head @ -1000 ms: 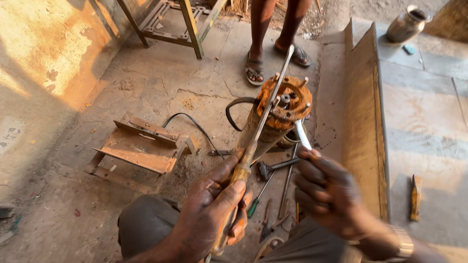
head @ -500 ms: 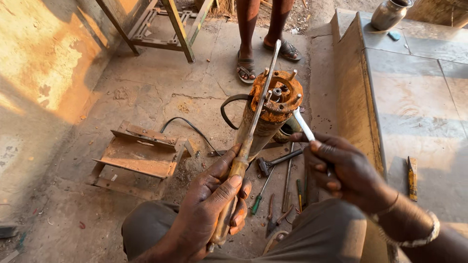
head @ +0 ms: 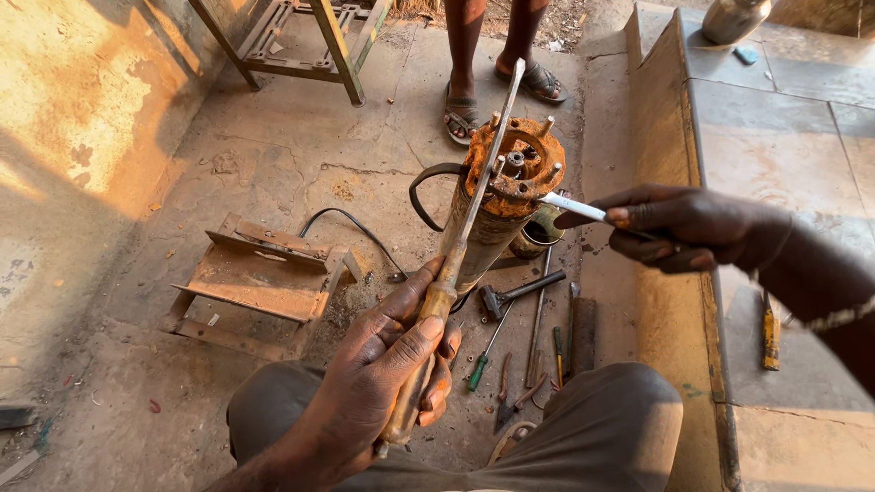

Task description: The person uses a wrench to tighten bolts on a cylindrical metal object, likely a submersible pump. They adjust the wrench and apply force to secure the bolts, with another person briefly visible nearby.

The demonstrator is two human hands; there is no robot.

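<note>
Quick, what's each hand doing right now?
Left hand: closed around the long rusty metal rod with a worn handle.
Right hand: closed on a thin silvery metal tool touching the rusty cylindrical motor.

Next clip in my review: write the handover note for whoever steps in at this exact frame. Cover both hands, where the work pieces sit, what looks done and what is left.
Left hand: closed on the wooden handle of a long flat-bladed steel tool, blade laid against the rusty orange cylindrical motor body and reaching past its top.
Right hand: gripping a slim silver spanner, its tip at the motor's top flange.
The motor stands upright on the concrete floor, studs showing on top.
A hammer, screwdrivers and pliers lie at its base; a rusty metal bracket lies to the left.
Done: top face exposed.
Left: flange apparently not yet off.
</note>
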